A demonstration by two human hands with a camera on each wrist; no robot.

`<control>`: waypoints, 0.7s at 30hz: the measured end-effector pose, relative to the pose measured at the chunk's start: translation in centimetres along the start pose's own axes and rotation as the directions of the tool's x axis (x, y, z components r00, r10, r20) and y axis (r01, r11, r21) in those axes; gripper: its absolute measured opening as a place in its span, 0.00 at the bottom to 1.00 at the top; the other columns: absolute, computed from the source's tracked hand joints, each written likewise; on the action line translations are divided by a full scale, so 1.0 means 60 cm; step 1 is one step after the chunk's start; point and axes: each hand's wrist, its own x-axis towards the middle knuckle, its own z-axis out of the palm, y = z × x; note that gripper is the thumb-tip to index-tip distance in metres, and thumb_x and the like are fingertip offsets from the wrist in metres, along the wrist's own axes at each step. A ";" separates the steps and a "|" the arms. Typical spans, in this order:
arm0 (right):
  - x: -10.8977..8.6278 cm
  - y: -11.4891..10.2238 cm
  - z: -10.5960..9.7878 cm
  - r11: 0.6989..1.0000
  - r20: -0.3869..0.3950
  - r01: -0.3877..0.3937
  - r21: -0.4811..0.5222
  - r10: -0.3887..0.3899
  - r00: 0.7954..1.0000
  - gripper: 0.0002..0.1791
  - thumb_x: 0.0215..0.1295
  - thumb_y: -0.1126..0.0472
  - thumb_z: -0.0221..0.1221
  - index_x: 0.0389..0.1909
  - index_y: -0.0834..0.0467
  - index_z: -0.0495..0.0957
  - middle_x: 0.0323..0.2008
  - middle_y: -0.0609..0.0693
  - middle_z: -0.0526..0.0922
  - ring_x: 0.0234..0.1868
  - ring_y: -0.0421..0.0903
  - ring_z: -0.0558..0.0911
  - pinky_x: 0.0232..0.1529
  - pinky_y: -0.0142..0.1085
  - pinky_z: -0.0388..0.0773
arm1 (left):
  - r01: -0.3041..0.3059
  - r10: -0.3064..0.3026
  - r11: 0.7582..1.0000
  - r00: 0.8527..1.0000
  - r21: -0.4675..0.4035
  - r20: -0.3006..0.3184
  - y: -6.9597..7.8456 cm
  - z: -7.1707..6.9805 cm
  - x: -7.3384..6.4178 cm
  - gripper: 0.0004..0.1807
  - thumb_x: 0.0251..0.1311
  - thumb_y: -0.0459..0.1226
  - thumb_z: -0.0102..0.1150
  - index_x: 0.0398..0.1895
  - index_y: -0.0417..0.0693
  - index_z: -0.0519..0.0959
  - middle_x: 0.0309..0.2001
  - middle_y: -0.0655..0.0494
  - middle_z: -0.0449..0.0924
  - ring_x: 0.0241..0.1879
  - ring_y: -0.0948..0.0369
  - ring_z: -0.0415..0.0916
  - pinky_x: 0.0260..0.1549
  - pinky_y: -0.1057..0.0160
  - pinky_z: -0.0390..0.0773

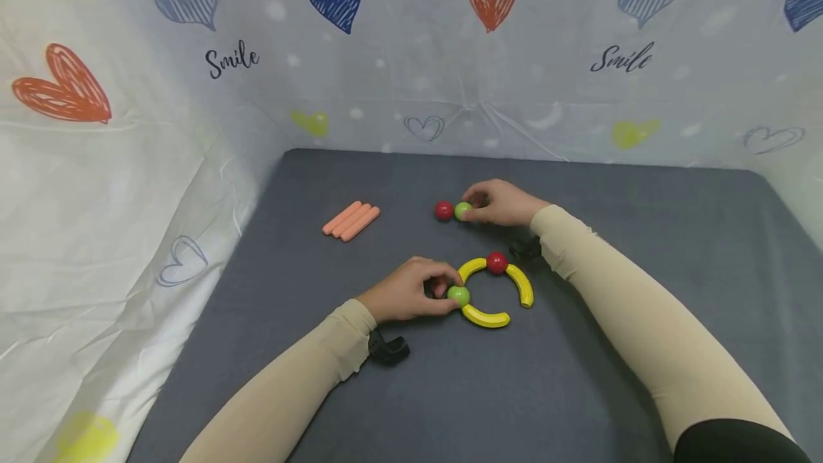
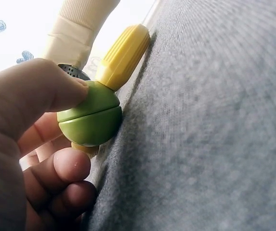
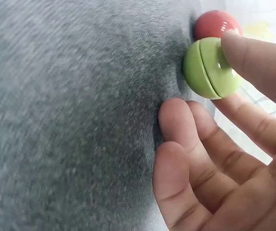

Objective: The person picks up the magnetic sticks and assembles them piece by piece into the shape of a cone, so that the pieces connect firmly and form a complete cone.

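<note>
My left hand [image 1: 411,290] pinches a green ball [image 1: 459,296] at the left side of an unclosed ring. In that ring, curved yellow pieces [image 1: 486,317] join the green ball and a red ball [image 1: 497,263]; a gap shows at the lower right. The left wrist view has the thumb on the green ball [image 2: 90,115], with a ridged yellow piece [image 2: 124,57] running from it. Farther back, my right hand [image 1: 501,203] holds another green ball [image 1: 463,211] between thumb and finger. Beside that ball sits a second red ball [image 1: 444,211], also behind it in the right wrist view.
Several orange sticks [image 1: 351,221] lie side by side at the back left of the grey table [image 1: 257,349]. A white cloth [image 1: 411,70] printed with hearts hangs behind the table and along its left side.
</note>
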 end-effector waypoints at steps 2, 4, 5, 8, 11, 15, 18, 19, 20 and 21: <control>-0.003 0.004 0.002 1.000 -0.014 0.004 -0.021 -0.004 1.000 0.26 0.72 0.49 0.67 0.63 0.60 0.80 0.52 0.57 0.84 0.43 0.49 0.83 0.46 0.44 0.81 | 0.005 -0.005 1.000 1.000 0.000 0.000 0.000 0.002 0.001 0.11 0.66 0.41 0.71 0.49 0.56 0.84 0.30 0.66 0.76 0.33 0.66 0.73 0.54 0.56 0.68; -0.009 0.008 0.001 0.999 -0.032 -0.001 -0.034 0.000 0.999 0.25 0.72 0.50 0.67 0.62 0.61 0.80 0.52 0.58 0.84 0.45 0.51 0.83 0.47 0.46 0.81 | 0.009 -0.009 1.000 1.000 -0.004 -0.003 0.000 0.004 0.001 0.10 0.66 0.41 0.71 0.49 0.57 0.84 0.29 0.66 0.76 0.33 0.66 0.73 0.54 0.56 0.68; -0.013 0.010 0.001 0.999 -0.041 -0.005 -0.043 0.004 0.999 0.25 0.72 0.50 0.67 0.62 0.61 0.80 0.53 0.59 0.84 0.46 0.52 0.84 0.49 0.47 0.81 | 0.010 -0.010 1.000 1.000 -0.005 -0.003 0.000 0.004 0.001 0.10 0.66 0.41 0.71 0.49 0.57 0.84 0.29 0.66 0.76 0.33 0.66 0.73 0.54 0.56 0.68; -0.027 0.017 0.000 0.998 -0.073 -0.024 -0.061 0.020 0.997 0.25 0.72 0.49 0.66 0.62 0.62 0.81 0.54 0.59 0.85 0.50 0.54 0.84 0.52 0.50 0.81 | 0.010 -0.010 1.000 1.000 -0.008 -0.005 0.000 0.007 0.002 0.10 0.66 0.41 0.71 0.49 0.57 0.84 0.29 0.66 0.76 0.33 0.66 0.73 0.54 0.57 0.68; -0.048 0.025 -0.002 0.997 -0.105 -0.049 -0.060 0.043 0.994 0.27 0.72 0.46 0.66 0.61 0.62 0.82 0.54 0.59 0.85 0.52 0.54 0.83 0.54 0.50 0.80 | 0.009 -0.009 1.000 1.000 -0.010 -0.003 0.001 0.009 0.003 0.11 0.66 0.41 0.71 0.49 0.56 0.84 0.29 0.66 0.76 0.33 0.66 0.73 0.52 0.58 0.69; -0.078 0.032 -0.009 0.996 -0.154 -0.073 -0.048 0.064 0.986 0.27 0.72 0.44 0.66 0.60 0.60 0.82 0.51 0.56 0.86 0.47 0.52 0.83 0.49 0.47 0.80 | 0.004 -0.004 1.000 1.000 -0.012 -0.004 0.003 0.007 0.005 0.11 0.66 0.40 0.71 0.50 0.55 0.84 0.30 0.65 0.76 0.34 0.66 0.73 0.50 0.59 0.70; -0.099 0.030 -0.010 0.997 -0.192 -0.061 -0.050 0.051 0.980 0.27 0.72 0.42 0.65 0.59 0.58 0.83 0.48 0.54 0.86 0.45 0.50 0.82 0.46 0.45 0.80 | 0.008 -0.009 1.000 1.000 -0.021 -0.008 0.003 0.003 0.003 0.11 0.66 0.40 0.71 0.49 0.54 0.84 0.31 0.65 0.76 0.34 0.65 0.73 0.46 0.61 0.72; -0.106 0.028 -0.010 0.997 -0.205 -0.056 -0.048 0.045 0.978 0.27 0.72 0.41 0.64 0.59 0.57 0.83 0.48 0.54 0.86 0.44 0.50 0.82 0.45 0.45 0.80 | 0.010 -0.010 1.000 1.000 -0.024 -0.009 0.004 0.002 0.002 0.10 0.66 0.40 0.72 0.48 0.55 0.84 0.31 0.65 0.76 0.34 0.65 0.73 0.44 0.62 0.72; -0.114 0.026 -0.009 0.998 -0.219 -0.049 -0.044 0.039 0.975 0.26 0.72 0.41 0.64 0.58 0.57 0.83 0.47 0.53 0.86 0.44 0.49 0.82 0.45 0.45 0.80 | 0.009 -0.010 1.000 1.000 -0.026 -0.009 0.004 0.001 0.002 0.10 0.66 0.40 0.72 0.48 0.55 0.84 0.30 0.65 0.76 0.34 0.65 0.73 0.42 0.62 0.73; -0.123 0.023 -0.007 0.998 -0.230 -0.041 -0.043 0.030 0.973 0.26 0.72 0.40 0.64 0.58 0.56 0.83 0.47 0.52 0.86 0.44 0.49 0.82 0.45 0.45 0.80 | 0.007 -0.007 1.000 1.000 -0.029 -0.009 0.003 0.001 0.001 0.10 0.66 0.40 0.72 0.48 0.55 0.84 0.30 0.65 0.76 0.34 0.65 0.73 0.41 0.63 0.73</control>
